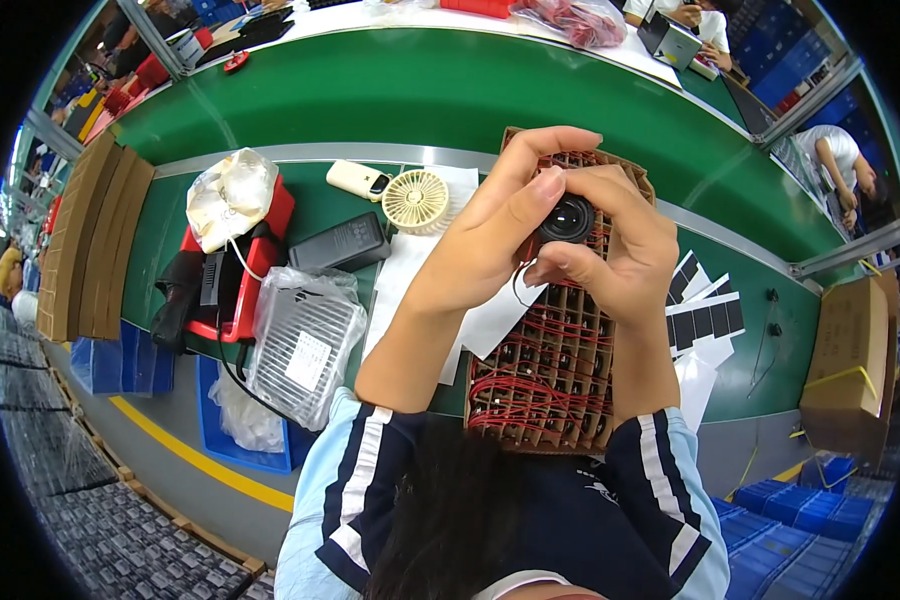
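Observation:
Between my two hands is a small round black part (pixel 568 218) with a dark, glossy, ringed face, like a lens or a small speaker. My left hand (pixel 480 225) grips its left side, the thumb and curled fingers pressed near its upper edge. On the other side, my right hand (pixel 630 235) closes around it, thumb below and fingers above. A thin wire loop (pixel 519 288) hangs under the part. Beneath my hands lies a cardboard box (pixel 647 182) divided into small cells, holding many dark round parts with red wires (pixel 515 392). My hands hide some cells.
Left on the green table are a cream handheld fan (pixel 416 202), a black device (pixel 340 243), a red holder (pixel 278 210) and a plastic-wrapped grille panel (pixel 305 345). Black-and-white strips (pixel 705 322) lie right. Cardboard boxes (pixel 845 350) stand at the right end. People work beyond the table.

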Demonstrator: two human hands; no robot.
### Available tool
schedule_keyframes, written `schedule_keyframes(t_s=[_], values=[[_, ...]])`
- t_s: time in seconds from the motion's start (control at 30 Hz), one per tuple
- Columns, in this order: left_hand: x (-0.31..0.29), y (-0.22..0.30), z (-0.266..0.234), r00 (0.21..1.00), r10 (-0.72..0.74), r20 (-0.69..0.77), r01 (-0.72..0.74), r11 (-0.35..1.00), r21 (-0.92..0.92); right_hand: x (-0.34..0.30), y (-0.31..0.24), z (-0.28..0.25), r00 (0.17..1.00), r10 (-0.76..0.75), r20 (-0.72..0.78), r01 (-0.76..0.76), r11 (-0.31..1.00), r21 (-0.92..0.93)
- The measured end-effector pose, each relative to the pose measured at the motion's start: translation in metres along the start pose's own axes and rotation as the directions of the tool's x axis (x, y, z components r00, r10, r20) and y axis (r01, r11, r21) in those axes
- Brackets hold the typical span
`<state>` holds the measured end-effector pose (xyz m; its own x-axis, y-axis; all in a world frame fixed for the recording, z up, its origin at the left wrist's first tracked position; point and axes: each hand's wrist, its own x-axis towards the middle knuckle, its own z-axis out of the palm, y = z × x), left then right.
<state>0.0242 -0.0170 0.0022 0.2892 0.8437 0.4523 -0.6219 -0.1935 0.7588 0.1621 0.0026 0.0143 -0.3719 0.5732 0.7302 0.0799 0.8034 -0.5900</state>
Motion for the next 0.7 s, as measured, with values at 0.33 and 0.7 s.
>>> schedule_keyframes(t_s=[0.33,0.7], values=[[0.005,-0.003,0.003,1.000,-0.028,0.001,0.028,1.000,-0.014,-0.001,0.006,0.000,1.000,0.006,0.008,-0.007,0.994,0.110],[-0.003,0.004,0.011,0.998,0.062,0.019,-0.064,0.987,0.149,-0.010,-0.003,0.000,0.979,0.184,0.087,-0.203,0.925,0.321]])
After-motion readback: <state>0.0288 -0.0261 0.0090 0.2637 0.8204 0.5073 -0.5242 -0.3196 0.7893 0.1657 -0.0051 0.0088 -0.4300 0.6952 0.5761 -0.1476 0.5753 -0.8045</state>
